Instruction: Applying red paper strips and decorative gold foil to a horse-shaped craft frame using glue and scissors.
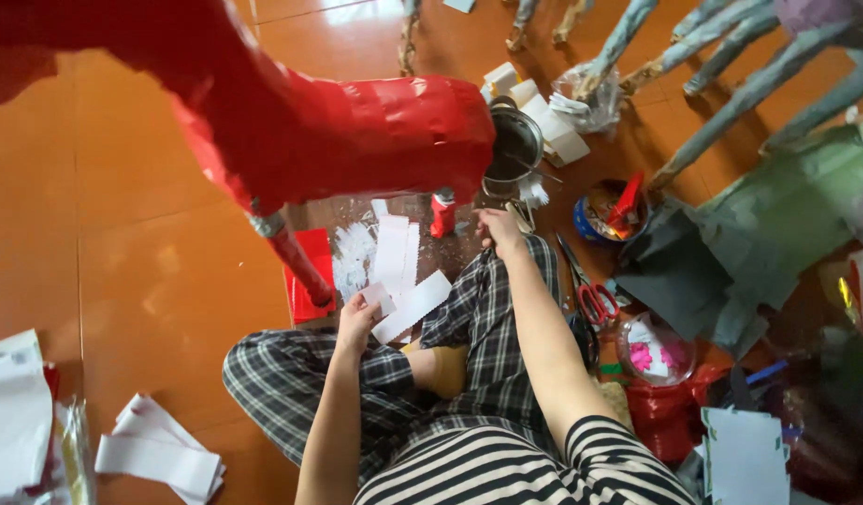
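Observation:
I sit cross-legged on an orange tiled floor under a large red paper-covered animal figure [356, 126]. My left hand [355, 323] pinches a small white paper strip [376, 297], which lies beside a longer white strip [414, 304]. My right hand [499, 231] reaches forward to a brush with white bristles [532, 194], just beside a metal pot [514, 148]; its fingers are closed around the brush handle. More white strips and fringed white paper [375, 252] lie on the floor ahead of my knees. A small red bottle [442, 213] stands beneath the figure.
Red-handled scissors [592, 297] lie right of my knee. A blue bowl with red tools [607, 213], a clear tub of pink bits [656, 353], grey-green paper sheets [731, 252] and grey figure legs [731, 65] crowd the right. White paper stacks [160, 454] lie at the left.

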